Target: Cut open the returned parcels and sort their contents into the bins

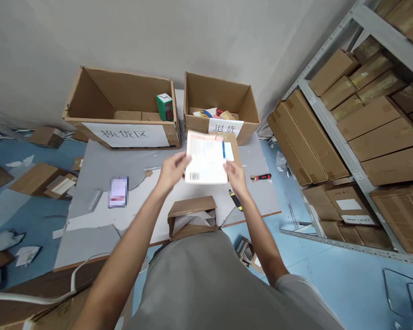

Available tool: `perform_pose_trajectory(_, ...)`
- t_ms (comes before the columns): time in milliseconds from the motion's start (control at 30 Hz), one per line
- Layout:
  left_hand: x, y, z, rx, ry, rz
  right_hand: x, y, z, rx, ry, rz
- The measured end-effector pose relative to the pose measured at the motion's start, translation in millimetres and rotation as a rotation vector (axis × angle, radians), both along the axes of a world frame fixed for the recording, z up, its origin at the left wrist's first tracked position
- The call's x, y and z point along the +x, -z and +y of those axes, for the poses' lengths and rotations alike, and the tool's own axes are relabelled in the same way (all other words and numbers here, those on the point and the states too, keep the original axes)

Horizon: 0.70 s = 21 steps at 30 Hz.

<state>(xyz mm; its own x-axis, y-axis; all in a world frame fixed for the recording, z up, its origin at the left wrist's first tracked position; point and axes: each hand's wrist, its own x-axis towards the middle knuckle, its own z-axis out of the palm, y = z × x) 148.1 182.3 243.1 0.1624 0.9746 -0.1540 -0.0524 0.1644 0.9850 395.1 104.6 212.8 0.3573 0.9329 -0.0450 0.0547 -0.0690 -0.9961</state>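
A white book, its barcode side facing me, is held up over the table between both hands. My left hand grips its left edge, and my right hand grips its right edge. Behind the book lies a flat brown carton with a white label, partly hidden. Close to my body stands an opened cardboard box with pale wrapping inside. A yellow and black box cutter lies beside my right hand, and a red and black cutter is farther right.
Two open cardboard bins stand at the back: the left bin holds a green box, the right bin several colourful packages. A phone-like item, blurred out, lies on the table's left. Shelving with cartons rises at right; cartons litter the floor.
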Motion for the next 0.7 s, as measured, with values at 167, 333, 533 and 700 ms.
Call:
perform_pose_trajectory(167,22.1,-91.4,101.0,0.218,-0.070,-0.094,66.2,-46.1,142.9,0.168,0.055,-0.127)
perform_pose_trajectory(333,-49.7,-6.5,72.1,0.263,-0.123,0.006,75.0,30.1,88.3,-0.027,-0.064,-0.206)
perform_pose_trajectory(533,-108.2,176.7,-105.4,-0.500,-0.220,0.282,7.6,151.9,-113.5,-0.654,-0.386,-0.190)
perform_pose_trajectory(700,-96.9,218.7,-169.5,-0.616,-0.081,0.228,-12.8,184.4,-143.9,-0.710,-0.431,-0.104)
